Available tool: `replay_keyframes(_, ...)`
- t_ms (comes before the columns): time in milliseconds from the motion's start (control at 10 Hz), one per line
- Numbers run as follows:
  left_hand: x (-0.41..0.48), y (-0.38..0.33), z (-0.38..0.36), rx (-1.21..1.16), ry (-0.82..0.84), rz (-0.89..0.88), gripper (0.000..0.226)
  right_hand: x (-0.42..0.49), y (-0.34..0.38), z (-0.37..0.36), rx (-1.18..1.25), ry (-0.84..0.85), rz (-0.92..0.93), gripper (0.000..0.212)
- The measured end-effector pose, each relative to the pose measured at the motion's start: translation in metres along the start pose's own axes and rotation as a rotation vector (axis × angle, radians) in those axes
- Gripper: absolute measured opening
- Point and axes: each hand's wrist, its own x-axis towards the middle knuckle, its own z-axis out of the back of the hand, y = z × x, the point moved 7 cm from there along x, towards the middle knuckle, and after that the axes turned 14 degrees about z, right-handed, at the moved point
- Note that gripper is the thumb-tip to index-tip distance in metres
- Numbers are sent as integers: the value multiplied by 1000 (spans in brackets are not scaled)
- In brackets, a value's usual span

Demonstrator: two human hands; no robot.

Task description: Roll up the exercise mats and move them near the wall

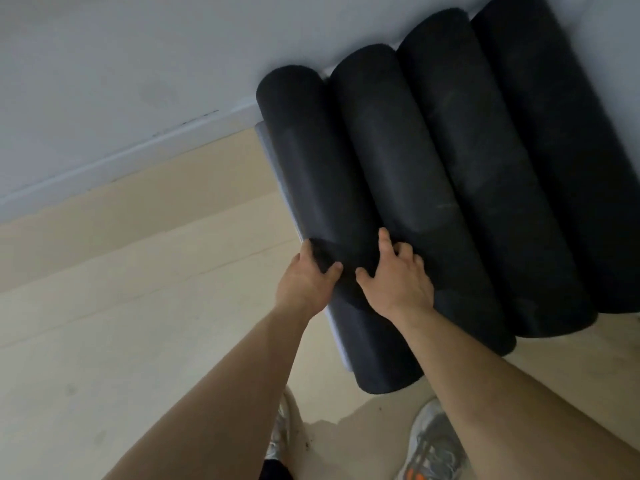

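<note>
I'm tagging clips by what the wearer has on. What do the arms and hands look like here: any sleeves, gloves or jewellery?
The left hand and right hand are bare, with no gloves, rings, watch or wristband visible. The left arm and right arm show no sleeve up to the frame's edge.

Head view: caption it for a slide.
Left hand and right hand grip the leftmost rolled mat of four by the wall.

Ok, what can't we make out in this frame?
Head view:
- Rightmost black rolled exercise mat: cut by top and right edges.
- Grey strip under leftmost black rolled mat: roll covers it; loose end or separate sheet unclear.
- Grey shoes: forearms and bottom edge hide them.
</note>
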Motion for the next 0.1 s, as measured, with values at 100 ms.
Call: replay_keyframes(100,-30,-3,13,148,68,22,65,-22,-11,30,-48,31,-14,85)
